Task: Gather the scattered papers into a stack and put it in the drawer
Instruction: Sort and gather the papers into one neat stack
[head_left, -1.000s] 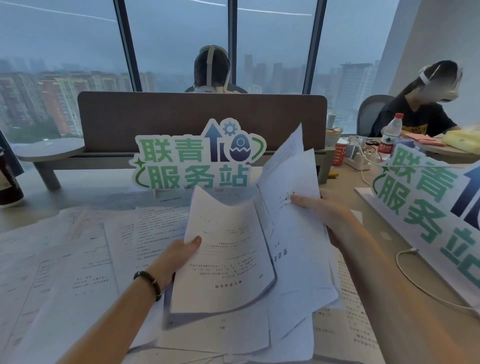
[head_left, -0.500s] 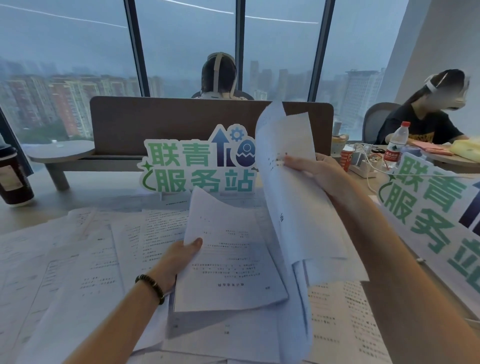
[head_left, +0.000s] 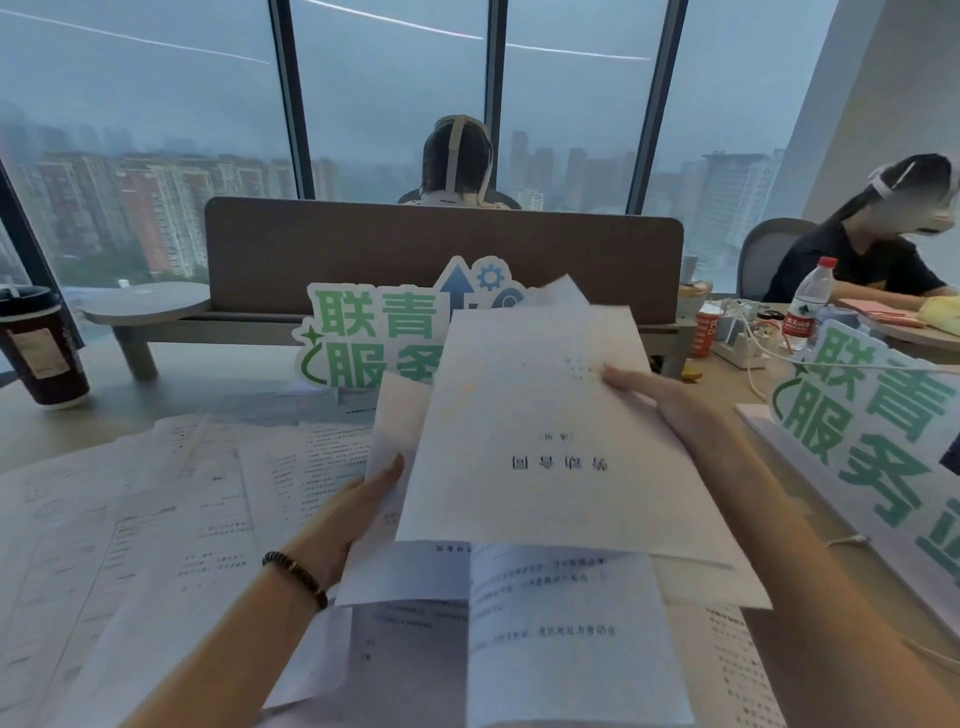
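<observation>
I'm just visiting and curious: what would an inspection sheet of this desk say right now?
Surface: desk, largely covered by sheets.
Job's things: scattered papers lie spread at left; held papers are lifted above them; no drawer seen.
Clutter: coffee cup, water bottle, two green signs, red can.
Hands: left hand grips the lower sheets; right hand pinches the top sheet's far edge.
Cables: white cable from a power strip.
Surroundings: windows onto a city; two other people seated.
</observation>
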